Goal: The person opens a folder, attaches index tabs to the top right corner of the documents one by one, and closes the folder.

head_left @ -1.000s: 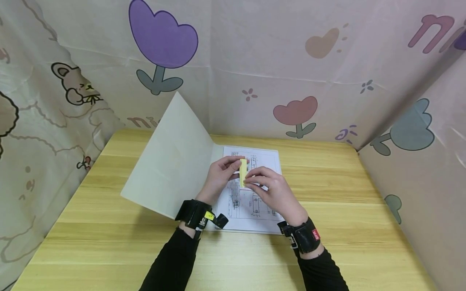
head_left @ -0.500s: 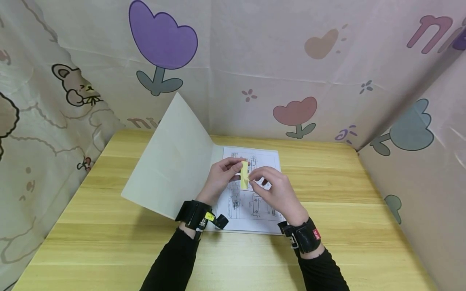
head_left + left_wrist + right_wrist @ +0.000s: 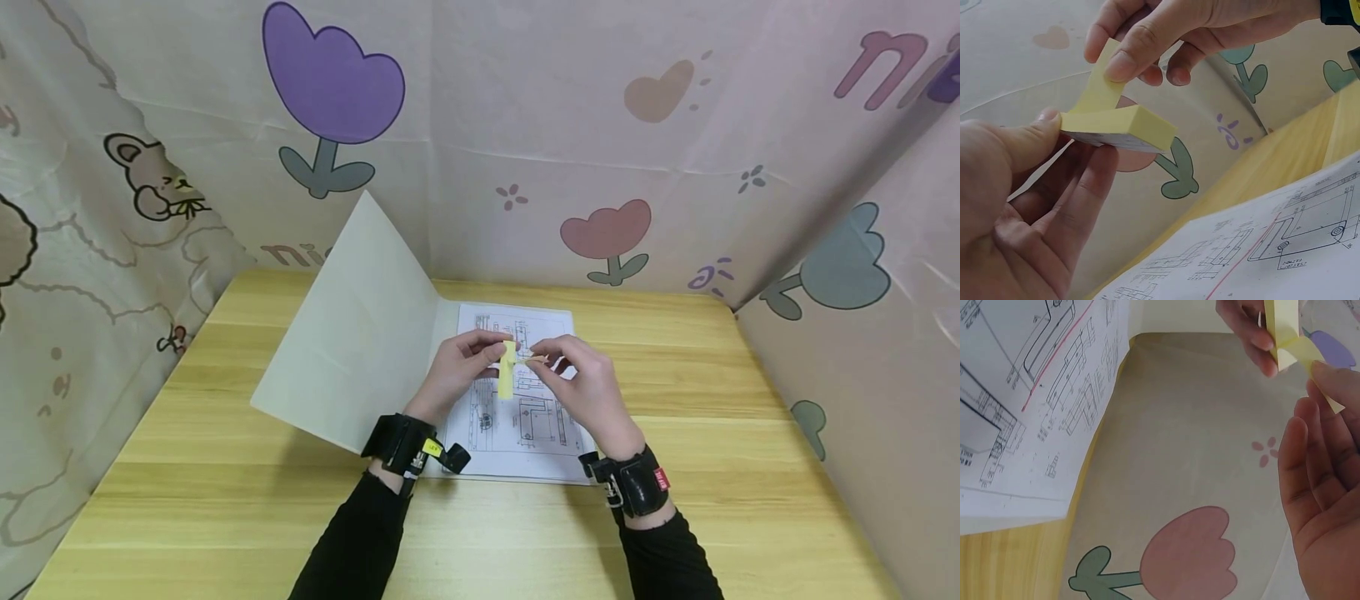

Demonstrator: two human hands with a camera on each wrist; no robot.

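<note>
My left hand (image 3: 459,371) pinches a small pad of yellow sticky notes (image 3: 1125,128) between thumb and fingers, held up over the printed drawings. With thumb and forefinger, my right hand (image 3: 588,379) grips the free end of the top sticky note (image 3: 1099,87). In the left wrist view that note bends up from the pad, its other end still joined to it. Under both hands lies a sheet of technical drawings (image 3: 498,454) with a red line on it, inside an open folder (image 3: 352,333) whose cover stands tilted up at the left.
The folder rests on a wood-grain table (image 3: 712,467). Behind and beside the table hangs a pale curtain (image 3: 480,108) printed with flowers and a bear. Each wrist carries a black camera strap.
My right hand has moved right and a little up, away from the pad, drawing the top note's end out with it. The left hand has shifted slightly right with the pad.
</note>
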